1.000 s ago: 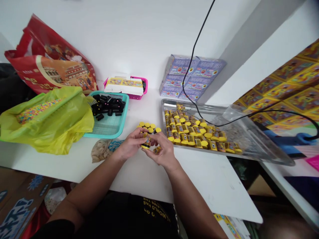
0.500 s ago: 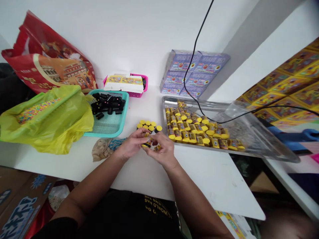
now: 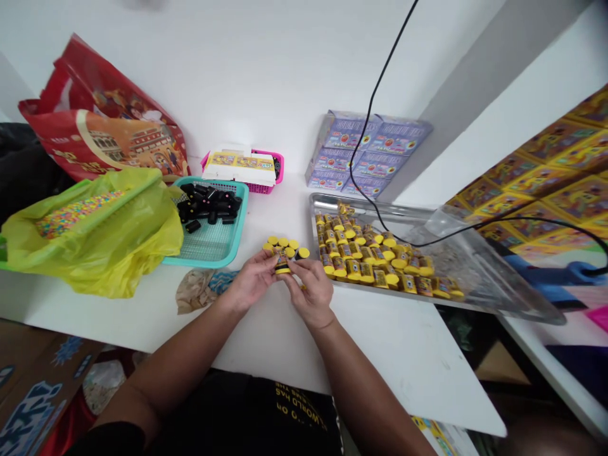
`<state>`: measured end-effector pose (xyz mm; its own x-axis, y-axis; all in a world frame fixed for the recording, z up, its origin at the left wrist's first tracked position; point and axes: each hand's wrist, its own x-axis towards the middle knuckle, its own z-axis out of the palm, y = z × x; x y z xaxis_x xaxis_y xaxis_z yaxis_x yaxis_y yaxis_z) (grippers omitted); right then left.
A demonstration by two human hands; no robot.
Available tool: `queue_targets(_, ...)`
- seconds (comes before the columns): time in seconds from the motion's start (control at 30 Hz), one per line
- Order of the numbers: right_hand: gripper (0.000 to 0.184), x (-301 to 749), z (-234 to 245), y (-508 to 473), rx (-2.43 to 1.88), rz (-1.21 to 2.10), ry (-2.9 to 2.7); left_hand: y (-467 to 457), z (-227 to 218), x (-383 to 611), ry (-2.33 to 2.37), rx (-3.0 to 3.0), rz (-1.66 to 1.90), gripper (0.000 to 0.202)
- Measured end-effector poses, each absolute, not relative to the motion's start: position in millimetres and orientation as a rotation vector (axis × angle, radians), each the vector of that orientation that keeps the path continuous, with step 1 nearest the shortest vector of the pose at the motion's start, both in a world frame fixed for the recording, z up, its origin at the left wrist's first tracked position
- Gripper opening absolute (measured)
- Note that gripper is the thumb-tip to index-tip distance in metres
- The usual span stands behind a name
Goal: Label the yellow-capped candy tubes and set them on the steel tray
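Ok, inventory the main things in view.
Capped containers: several, yellow-topped, beyond hands
Wrapped containers: dozens, yellow, in tray
Tray: 1, silver, right
Cylinders: many, black, in large basket
Large basket: 1, teal, left
Small basket: 1, pink, back
Boxes: several, purple, back
Shopping bag: 1, red, far left
Plastic bag: 1, yellow, left
Beads: many, multicoloured, in plastic bag
Cable: 1, black, over tray
Table: 1, white, underneath
Held container: 1, yellow-black, between hands
Left hand: 1, gripping held container
Right hand: 1, touching held container

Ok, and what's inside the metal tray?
Yellow-ended containers crowd the left part of the metal tray, with what looks like clear plastic to the right. Whatever lies beneath the containers is covered.
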<state>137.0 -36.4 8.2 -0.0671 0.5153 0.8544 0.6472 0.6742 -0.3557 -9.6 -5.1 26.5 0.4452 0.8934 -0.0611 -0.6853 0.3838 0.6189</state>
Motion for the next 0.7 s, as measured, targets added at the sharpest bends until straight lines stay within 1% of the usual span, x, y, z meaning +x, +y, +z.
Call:
queue_targets(0.13, 0.029, 137.1, 4.9, -34.8, -0.951, -0.216, -1.723, -4.4, 25.9, -9.8, 0.395, 0.557, 1.027, 0.016)
queue_targets(0.33, 0.049, 134.4, 5.4, -35.4, -0.976, -0.212, -1.735, -9.8, 25.1, -5.6, 0.472, 0.566, 1.015, 0.024)
queue_targets(0.53, 0.046, 130.2, 6.1, -35.5, -0.997, -0.240, -1.730, -11.9, 24.9, -1.7, 0.547, 0.562, 1.112, 0.023)
queue_targets(0.7, 0.038, 130.1, 4.8, -33.0, -0.996, -0.169, -1.716, -12.6, 27.5, -2.1, 0.596, 0.555, 1.201, 0.028)
